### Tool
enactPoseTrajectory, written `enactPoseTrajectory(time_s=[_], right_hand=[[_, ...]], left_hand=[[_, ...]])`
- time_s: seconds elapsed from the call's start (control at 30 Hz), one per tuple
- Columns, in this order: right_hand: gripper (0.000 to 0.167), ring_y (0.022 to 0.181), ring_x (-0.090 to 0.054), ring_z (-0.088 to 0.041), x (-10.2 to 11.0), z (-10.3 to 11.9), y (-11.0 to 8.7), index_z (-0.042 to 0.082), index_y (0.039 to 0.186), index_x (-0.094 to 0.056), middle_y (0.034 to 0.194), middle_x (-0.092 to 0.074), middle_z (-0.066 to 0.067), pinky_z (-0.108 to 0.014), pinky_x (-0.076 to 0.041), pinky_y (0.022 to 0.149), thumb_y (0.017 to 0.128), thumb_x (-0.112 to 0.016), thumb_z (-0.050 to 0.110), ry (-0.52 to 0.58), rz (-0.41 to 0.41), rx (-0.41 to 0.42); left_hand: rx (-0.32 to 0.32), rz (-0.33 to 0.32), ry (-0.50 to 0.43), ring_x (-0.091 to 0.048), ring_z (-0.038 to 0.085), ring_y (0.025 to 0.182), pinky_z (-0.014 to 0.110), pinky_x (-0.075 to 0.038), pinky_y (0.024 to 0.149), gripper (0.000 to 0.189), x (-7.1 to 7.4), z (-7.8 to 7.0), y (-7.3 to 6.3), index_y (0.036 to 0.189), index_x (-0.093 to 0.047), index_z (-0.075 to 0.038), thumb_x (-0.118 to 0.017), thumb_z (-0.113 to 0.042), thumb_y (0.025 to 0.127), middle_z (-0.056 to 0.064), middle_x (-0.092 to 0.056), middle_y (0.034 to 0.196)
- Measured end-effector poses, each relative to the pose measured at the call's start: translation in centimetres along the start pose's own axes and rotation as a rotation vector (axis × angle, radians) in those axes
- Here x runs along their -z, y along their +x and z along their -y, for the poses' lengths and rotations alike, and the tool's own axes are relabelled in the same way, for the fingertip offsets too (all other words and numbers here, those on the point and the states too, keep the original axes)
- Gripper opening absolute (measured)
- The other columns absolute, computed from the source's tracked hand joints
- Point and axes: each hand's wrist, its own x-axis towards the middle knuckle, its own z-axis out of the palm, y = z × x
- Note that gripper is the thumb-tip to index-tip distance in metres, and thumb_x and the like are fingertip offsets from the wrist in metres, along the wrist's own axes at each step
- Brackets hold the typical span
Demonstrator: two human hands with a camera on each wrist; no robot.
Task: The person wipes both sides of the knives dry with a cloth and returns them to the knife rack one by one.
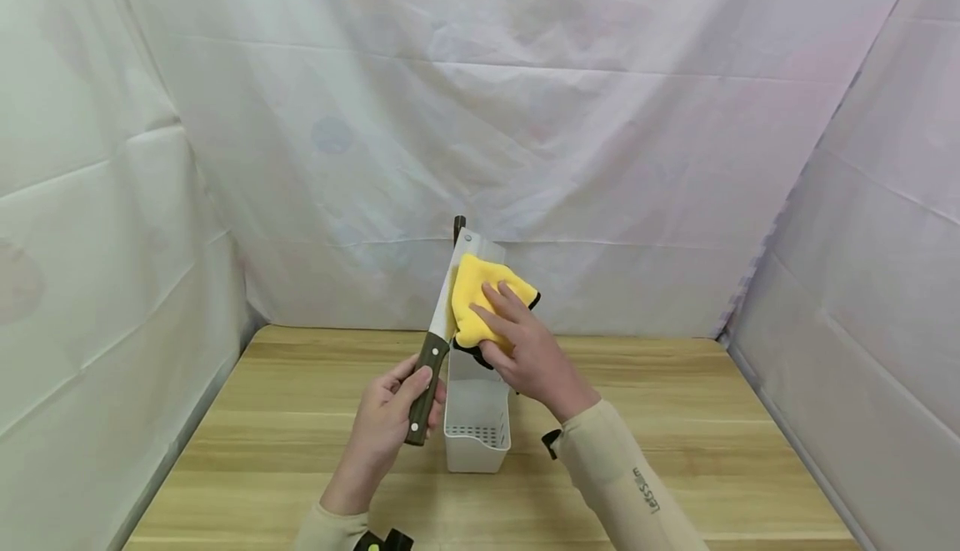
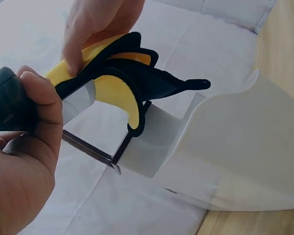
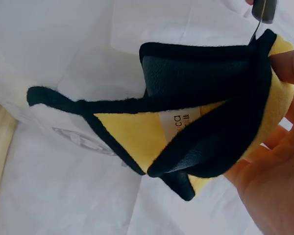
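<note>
My left hand [image 1: 384,419] grips the dark riveted handle [image 1: 424,401] of a cleaver, thumb along its side. The cleaver's blade [image 1: 467,242] points up and away, with a small hole near its far corner. A folded yellow cloth [image 1: 480,288] with black edging lies over the blade and covers much of it. My right hand [image 1: 531,355] holds this cloth against the blade, fingers spread on top and thumb below. In the right wrist view, the cloth's dark underside [image 3: 196,73] and a white label show. Part of the left hand's fingers is hidden behind the handle.
Under the hands stands a white plastic holder [image 1: 476,458] with a perforated bottom, on the wooden table [image 1: 300,426]. Behind the blade a dark upright end [image 1: 459,222] sticks up; what it belongs to is hidden. White cloth walls [image 1: 360,159] enclose the back and sides.
</note>
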Motion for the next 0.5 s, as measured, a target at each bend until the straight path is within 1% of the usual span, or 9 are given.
enactPoseTrajectory(time_s=[0.1, 0.17, 0.3, 0.37, 0.5], right_hand=[[0.044, 0.149, -0.035, -0.043, 0.1, -0.3, -0.2, 0.002, 0.139, -0.064, 0.156, -0.047, -0.022, -0.058, -0.036, 0.116, 0.095, -0.064, 0.005, 0.014, -0.009, 0.020], [0.044, 0.150, -0.035, -0.043, 0.3, -0.5, -0.2, 0.001, 0.139, -0.064, 0.156, -0.046, -0.022, -0.058, -0.035, 0.117, 0.095, -0.063, 0.006, 0.013, -0.014, 0.007], [0.044, 0.150, -0.034, -0.040, 0.6, -0.9, 0.1, 0.002, 0.140, -0.063, 0.157, -0.045, -0.020, -0.057, -0.033, 0.119, 0.096, -0.060, 0.008, -0.010, -0.022, -0.046], [0.045, 0.151, -0.034, -0.039, 0.7, -1.1, 0.3, 0.003, 0.141, -0.063, 0.158, -0.045, -0.019, -0.056, -0.033, 0.119, 0.096, -0.059, 0.010, -0.025, -0.023, -0.074], [0.048, 0.151, -0.033, -0.039, 1.0, -1.5, 0.7, 0.004, 0.145, -0.059, 0.159, -0.043, -0.020, -0.055, -0.032, 0.120, 0.098, -0.058, 0.012, -0.037, -0.011, -0.119]], left_hand=[[-0.002, 0.014, -0.010, -0.059, 0.010, 0.059, 0.024, -0.053, 0.052, 0.042, 0.1, -0.1, 0.0, 0.133, -0.051, 0.014, -0.052, -0.022, 0.110, 0.005, -0.062, 0.082], [-0.017, 0.040, -0.009, -0.059, 0.010, 0.059, 0.024, -0.053, 0.052, 0.040, 0.1, -0.1, 0.0, 0.131, -0.052, 0.014, -0.051, -0.021, 0.110, 0.005, -0.062, 0.082], [-0.042, 0.089, -0.008, -0.059, 0.009, 0.059, 0.023, -0.053, 0.052, 0.038, -0.1, -0.1, 0.0, 0.132, -0.053, 0.012, -0.049, -0.018, 0.111, 0.005, -0.062, 0.083], [-0.049, 0.102, -0.006, -0.059, 0.009, 0.059, 0.023, -0.053, 0.052, 0.038, -0.2, 0.0, -0.1, 0.134, -0.052, 0.013, -0.049, -0.017, 0.111, 0.006, -0.062, 0.083], [-0.054, 0.109, -0.005, -0.059, 0.009, 0.059, 0.024, -0.053, 0.052, 0.040, -0.4, 0.2, -0.2, 0.136, -0.050, 0.017, -0.049, -0.014, 0.110, 0.008, -0.061, 0.082]])
